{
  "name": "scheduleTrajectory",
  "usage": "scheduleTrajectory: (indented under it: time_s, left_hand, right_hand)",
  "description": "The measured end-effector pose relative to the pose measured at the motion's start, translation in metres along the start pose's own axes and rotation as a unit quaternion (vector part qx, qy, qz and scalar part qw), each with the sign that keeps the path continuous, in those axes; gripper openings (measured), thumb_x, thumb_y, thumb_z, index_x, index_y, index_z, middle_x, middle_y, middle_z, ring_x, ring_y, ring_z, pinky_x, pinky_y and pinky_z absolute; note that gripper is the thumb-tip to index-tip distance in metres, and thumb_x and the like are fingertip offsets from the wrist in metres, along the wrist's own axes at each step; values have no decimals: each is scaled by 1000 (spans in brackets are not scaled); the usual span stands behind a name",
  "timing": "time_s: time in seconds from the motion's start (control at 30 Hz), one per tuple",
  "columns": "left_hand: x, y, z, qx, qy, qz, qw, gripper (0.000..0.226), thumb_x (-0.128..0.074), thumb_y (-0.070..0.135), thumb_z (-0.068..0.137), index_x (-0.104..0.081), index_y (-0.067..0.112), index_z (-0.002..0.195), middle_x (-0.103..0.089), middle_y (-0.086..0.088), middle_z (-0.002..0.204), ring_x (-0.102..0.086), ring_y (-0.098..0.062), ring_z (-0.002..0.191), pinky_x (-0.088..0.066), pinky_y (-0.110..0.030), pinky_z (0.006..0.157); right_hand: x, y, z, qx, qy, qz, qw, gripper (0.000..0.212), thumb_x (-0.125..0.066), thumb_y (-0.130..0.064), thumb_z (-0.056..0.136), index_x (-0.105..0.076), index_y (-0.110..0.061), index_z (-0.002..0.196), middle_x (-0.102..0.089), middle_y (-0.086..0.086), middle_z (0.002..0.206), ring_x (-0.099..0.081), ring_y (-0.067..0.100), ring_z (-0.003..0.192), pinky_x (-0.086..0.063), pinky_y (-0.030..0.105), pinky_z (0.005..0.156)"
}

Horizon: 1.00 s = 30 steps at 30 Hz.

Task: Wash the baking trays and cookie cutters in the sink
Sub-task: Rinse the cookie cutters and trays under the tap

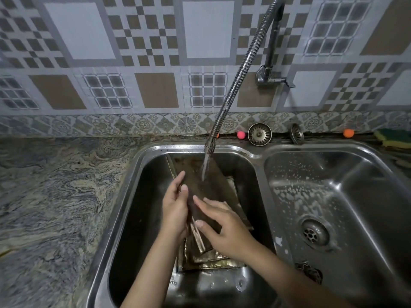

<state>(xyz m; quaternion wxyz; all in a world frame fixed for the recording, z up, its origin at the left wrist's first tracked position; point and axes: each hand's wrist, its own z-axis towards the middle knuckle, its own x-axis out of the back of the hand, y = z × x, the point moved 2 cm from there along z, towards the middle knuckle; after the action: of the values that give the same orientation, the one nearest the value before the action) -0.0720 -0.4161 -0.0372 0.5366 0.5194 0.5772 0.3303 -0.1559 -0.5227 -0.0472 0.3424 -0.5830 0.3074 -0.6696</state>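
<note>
I have the top baking tray (206, 187) propped on a slant in the left bowl of the sink (124, 210), its far edge against the back wall and more trays (209, 257) stacked under it, with water from the tap (210, 147) running onto its dark face. My left hand (175, 210) grips the tray's left edge, thumb on top, while my right hand (222, 225) lies flat on the surface with straight fingers, rubbing. I judge the tray stiff and light, but wet metal is slippery and the rim looks thin, so the hold belongs on the long edges, not the face. A dark cookie cutter (309, 271) lies in the soapy right bowl (378, 196).
</note>
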Motion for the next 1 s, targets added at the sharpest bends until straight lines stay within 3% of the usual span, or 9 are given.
scheduleTrajectory:
  time_s: [0.1, 0.2, 0.33, 0.5, 0.6, 0.73, 0.83, 0.93, 1.0]
  left_hand:
    - [1, -1, -5, -24, 7, -28, 999, 38, -41, 0, 98, -60, 24, 118, -63, -8, 122, -62, -20, 110, -46, -42, 102]
    - [4, -3, -10, -62, -14, -12, 998, 36, -46, -2, 94, -63, 23, 115, -65, -2, 121, -61, -16, 110, -47, -35, 99]
    - [-5, -9, -14, -81, -48, 2, 996, 38, -41, -12, 92, -58, 13, 116, -73, 17, 95, -63, 8, 82, -47, -8, 75]
    - [14, 0, 12, -79, 28, -49, 995, 41, -52, -1, 85, -63, 27, 112, -61, -2, 127, -55, -16, 120, -45, -29, 99]
    - [34, 4, 18, -65, 33, -68, 995, 42, -50, 1, 85, -67, 31, 109, -58, -13, 132, -54, -27, 118, -38, -48, 107]
    - [16, -10, -2, -53, -30, -34, 998, 40, -53, 3, 82, -65, 24, 114, -66, 1, 117, -57, -21, 107, -43, -37, 98]
    - [3, -9, -2, -64, -34, -26, 997, 41, -51, -4, 87, -64, 23, 115, -64, -1, 110, -55, -17, 99, -43, -33, 91]
    - [24, 7, 14, -65, 28, -48, 996, 48, -41, -10, 91, -63, 27, 114, -68, 3, 109, -61, -13, 99, -48, -29, 89]
    - [41, 13, 18, -54, 38, -78, 995, 46, -41, -7, 93, -62, 28, 113, -72, 6, 104, -65, -12, 93, -53, -31, 85]
  right_hand:
    - [3, 15, 8, -10, 8, -94, 995, 63, -28, -61, 89, -19, -40, 147, -12, -21, 156, -2, -6, 144, -1, 43, 119]
    - [28, 40, 38, -93, 60, -185, 976, 66, -22, -58, 96, -6, -29, 152, 13, -11, 157, 15, 7, 145, 2, 54, 118]
    - [43, 24, 79, -119, 76, -270, 952, 61, -25, -47, 100, -17, -16, 152, 1, 1, 162, 10, 17, 148, 10, 60, 112]
    - [-10, -14, 42, 74, -42, -297, 951, 63, -23, -42, 98, 2, -26, 153, 16, -10, 159, 20, 10, 145, 18, 48, 111]
    - [3, 16, 35, 35, -38, -312, 949, 64, -16, -54, 97, 13, -33, 150, 25, -11, 156, 27, 9, 142, 15, 51, 114]
    - [42, 30, 79, -130, 73, -291, 945, 62, -20, -44, 100, -4, -15, 153, 15, 3, 160, 22, 18, 144, 11, 61, 111]
    - [23, 4, 82, -59, 32, -287, 955, 59, -21, -40, 102, -2, -20, 153, 3, 0, 161, 9, 20, 148, 12, 58, 113]
    - [-5, -6, 41, 51, -31, -277, 959, 62, -20, -48, 98, 8, -29, 151, 18, -12, 159, 21, 8, 144, 12, 50, 116]
    - [-3, 11, 27, 55, -61, -295, 952, 64, -13, -57, 96, 14, -36, 149, 27, -15, 155, 28, 6, 142, 16, 49, 113]
